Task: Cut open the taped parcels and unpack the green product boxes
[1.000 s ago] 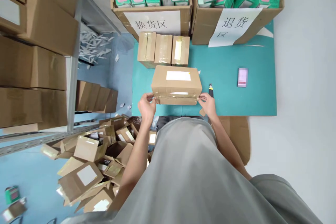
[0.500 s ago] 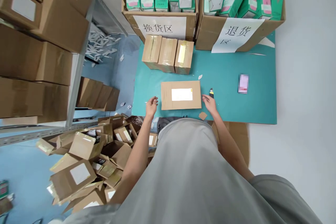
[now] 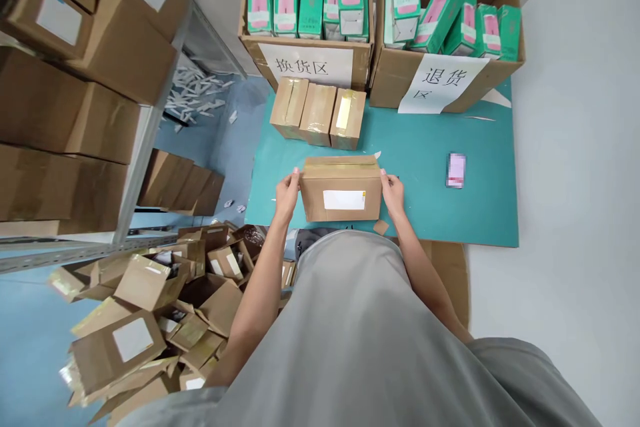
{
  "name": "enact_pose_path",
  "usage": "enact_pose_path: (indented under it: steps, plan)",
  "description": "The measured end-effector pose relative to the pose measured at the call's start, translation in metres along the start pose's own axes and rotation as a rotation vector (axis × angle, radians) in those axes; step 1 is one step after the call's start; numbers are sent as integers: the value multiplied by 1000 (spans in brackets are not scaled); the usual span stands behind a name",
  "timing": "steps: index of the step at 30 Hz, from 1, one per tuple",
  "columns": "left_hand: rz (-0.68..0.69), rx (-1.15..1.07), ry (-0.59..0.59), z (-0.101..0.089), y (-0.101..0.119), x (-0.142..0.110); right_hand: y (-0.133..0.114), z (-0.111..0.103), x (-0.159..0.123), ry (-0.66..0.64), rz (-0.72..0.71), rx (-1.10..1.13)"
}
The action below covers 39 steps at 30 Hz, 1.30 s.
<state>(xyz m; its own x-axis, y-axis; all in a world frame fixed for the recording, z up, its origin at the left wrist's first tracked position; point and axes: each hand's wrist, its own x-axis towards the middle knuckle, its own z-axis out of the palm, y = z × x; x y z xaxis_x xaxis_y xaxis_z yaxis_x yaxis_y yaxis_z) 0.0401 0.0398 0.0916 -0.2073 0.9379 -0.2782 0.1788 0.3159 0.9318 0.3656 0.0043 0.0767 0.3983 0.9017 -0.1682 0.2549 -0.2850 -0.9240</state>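
A brown cardboard box with a white label is gripped at its two ends near the table's front edge. It is tilted so that a taped side shows along its far edge. My left hand is closed on the box's left end, fingers at the upper corner. At the opposite end, my right hand grips the upper right corner. A small scrap of cardboard lies just in front of the box on the right.
Three taped boxes stand behind on the teal table. Two large open cartons of green packages sit at the back. A blurred pink item lies to the right. Opened boxes pile up on the floor left, beside a loaded shelf.
Both hands have closed in from beside the box and taken hold of its ends. The box, flat before, is now tilted with its taped side showing. The view has shifted slightly.
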Motion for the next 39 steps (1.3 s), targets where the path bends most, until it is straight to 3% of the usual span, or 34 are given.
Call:
enact_pose_path:
  steps: [3, 5, 10, 12, 19, 22, 27, 29, 33, 39]
  plan:
    - [35, -8, 51, -9, -4, -17, -7, -11, -20, 55, -37, 119]
    - [33, 3, 53, -13, -13, -25, -4, -14, -31, 25, -59, 142]
    - [-122, 1, -24, -15, -43, -42, 28, -18, -41, -66, 29, 10]
    - [-125, -8, -55, -14, -51, -45, 42, -20, -37, -102, 49, -31]
    - [-87, 30, -102, -9, -50, -26, 53, -12, -7, -207, 108, -69]
    - [-16, 38, -101, -7, -45, -16, 49, -7, 1, -221, 30, -58]
    - [133, 99, 15, -4, -50, -12, 57, -4, -1, -192, -132, -23]
    - [65, 171, 41, -4, -58, -16, 66, -2, -7, -206, -124, -42]
    - [-150, 266, 6, -3, -80, -33, 87, 3, -23, -262, 31, -90]
    - [-208, 243, -11, 0, -97, -48, 98, 5, -35, -268, 99, -130]
